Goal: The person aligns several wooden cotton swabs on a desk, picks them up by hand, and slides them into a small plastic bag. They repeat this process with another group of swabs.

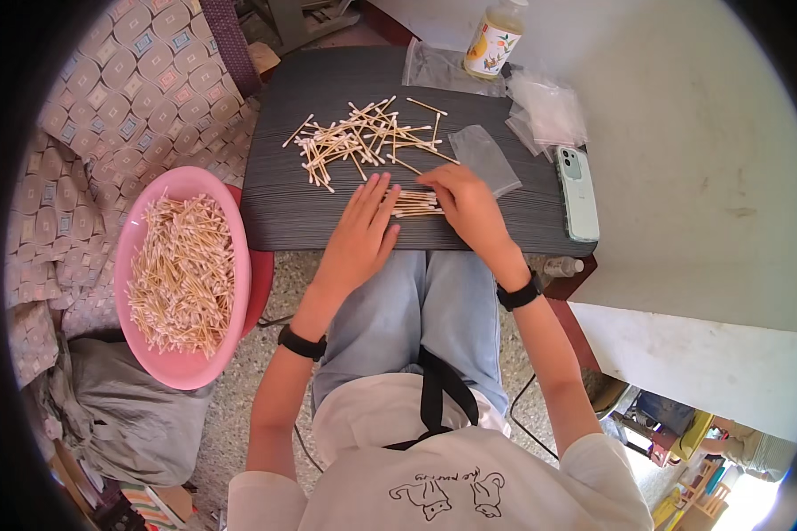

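Note:
Between my two hands, near the front of the dark table, lies a small row of cotton swabs side by side. My left hand rests flat at the row's left end, its fingers stretched out. At the right end, my right hand has its fingers bent and pressed together near the swab tips; what they hold, if anything, is hidden. Beyond the hands a loose heap of cotton swabs is scattered over the table. A clear plastic bag lies flat just beyond my right hand.
On my left stands a pink basin full of cotton swabs. Along the table's right edge are a pale phone and a stack of clear bags. A bottle stands at the far right. A wall borders the right side.

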